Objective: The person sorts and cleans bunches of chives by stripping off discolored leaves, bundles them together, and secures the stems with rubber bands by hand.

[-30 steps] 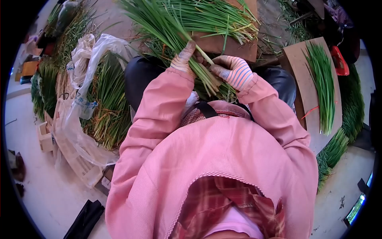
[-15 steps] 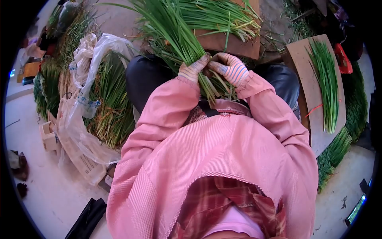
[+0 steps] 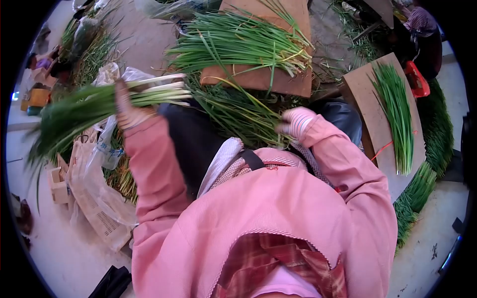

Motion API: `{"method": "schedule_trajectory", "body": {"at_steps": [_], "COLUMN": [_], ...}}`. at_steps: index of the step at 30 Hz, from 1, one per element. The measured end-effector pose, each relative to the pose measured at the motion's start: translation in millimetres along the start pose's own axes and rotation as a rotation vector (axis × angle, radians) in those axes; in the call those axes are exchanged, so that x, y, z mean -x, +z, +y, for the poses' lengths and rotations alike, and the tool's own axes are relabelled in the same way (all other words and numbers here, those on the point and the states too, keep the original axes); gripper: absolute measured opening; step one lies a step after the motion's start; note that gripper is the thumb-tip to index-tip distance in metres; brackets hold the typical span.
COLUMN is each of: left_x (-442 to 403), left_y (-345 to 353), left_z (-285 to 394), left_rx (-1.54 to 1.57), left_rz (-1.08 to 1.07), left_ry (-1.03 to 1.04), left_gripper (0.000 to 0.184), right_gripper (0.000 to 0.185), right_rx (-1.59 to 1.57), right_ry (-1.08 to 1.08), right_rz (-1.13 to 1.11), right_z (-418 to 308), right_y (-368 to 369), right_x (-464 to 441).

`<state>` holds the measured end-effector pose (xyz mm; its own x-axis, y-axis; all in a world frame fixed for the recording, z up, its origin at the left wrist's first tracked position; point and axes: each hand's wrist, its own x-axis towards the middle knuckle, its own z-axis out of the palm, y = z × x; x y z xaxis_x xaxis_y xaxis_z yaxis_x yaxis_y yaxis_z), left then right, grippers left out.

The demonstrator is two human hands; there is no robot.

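Note:
Out to the left, my left hand [image 3: 128, 107], in a striped glove, is closed around a bunch of garlic chives [image 3: 102, 99]. The pale stem ends point right, and the green leaf tips hang blurred at the far left. Over my lap is my right hand [image 3: 297, 122], also gloved, at the right end of a heap of loose chive leaves [image 3: 238, 111]. Its fingers are bent but smeared by motion, so their grip does not show clearly. In front of my knees, a large pile of chives [image 3: 243, 42] lies on a brown board [image 3: 293, 84].
At right, a tied bundle of chives [image 3: 395, 114] lies on another board [image 3: 362, 82], with more chives [image 3: 439, 129] stacked beyond it. A red plastic object [image 3: 416, 79] is behind. On my left stand a pale plastic crate [image 3: 102, 213] and a clear bag [image 3: 107, 181]. Another person [image 3: 422, 35] is at top right.
My left hand has swung from the middle out to the left with the chives, turning their stems to the right. My right hand has parted from the bunch and moved down to the lap heap.

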<state>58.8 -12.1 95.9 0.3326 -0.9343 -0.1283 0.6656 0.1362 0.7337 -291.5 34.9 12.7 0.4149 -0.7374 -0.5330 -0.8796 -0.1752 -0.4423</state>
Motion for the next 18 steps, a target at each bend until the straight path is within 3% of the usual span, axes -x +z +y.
{"method": "schedule_trajectory", "body": {"at_steps": [2, 3, 4, 7, 8, 9, 10, 11, 12, 13, 15, 18], "left_x": [10, 15, 16, 28, 32, 38, 46, 54, 54, 59, 55, 29], "left_y": [11, 11, 9, 5, 5, 5, 8, 14, 11, 22, 34, 38], "left_z": [7, -1, -9, -48, -65, -83, -101, -117, -140, -153, -179, -209], "left_rx": [-0.003, 0.033, 0.069, 0.080, 0.153, 0.150, 0.174, 0.197, 0.222, 0.176, 0.147, -0.017], "left_rz": [0.060, 0.074, 0.086, -0.254, -0.192, -0.287, -0.167, -0.247, -0.288, -0.148, -0.174, 0.065], "left_ry": [0.014, 0.076, 0.140, -0.210, -0.327, -0.343, -0.447, -0.465, -0.523, -0.587, -0.666, -0.761], "left_gripper": [0.015, 0.014, 0.013, 0.025, 0.031, 0.033, 0.034, 0.035, 0.035, 0.035, 0.038, 0.037], "right_gripper": [0.023, 0.020, 0.024, 0.029, 0.033, 0.037, 0.041, 0.045, 0.046, 0.047, 0.048, 0.054], "right_rx": [-0.028, -0.005, 0.143, 0.215, 0.173, 0.133, 0.113, 0.091, 0.192, 0.160, 0.204, 0.263], "right_ry": [-0.143, -0.200, -0.064, 0.024, 0.151, 0.276, 0.237, 0.200, 0.069, 0.121, 0.087, 0.117], "right_rz": [0.607, 0.763, 0.822, 1.043, 0.961, 0.879, 0.745, 0.608, 0.659, 0.489, 0.459, 0.440], "right_z": [21, 29, 25, 38, 43, 47, 52, 55, 44, 37, 33, 30], "right_y": [-10, -25, -44, -70, -72, -73, -71, -70, -68, -75, -80, -93], "right_x": [-20, -30, -35, -61, -72, -79, -84, -86, -78, -76, -72, -70]}}
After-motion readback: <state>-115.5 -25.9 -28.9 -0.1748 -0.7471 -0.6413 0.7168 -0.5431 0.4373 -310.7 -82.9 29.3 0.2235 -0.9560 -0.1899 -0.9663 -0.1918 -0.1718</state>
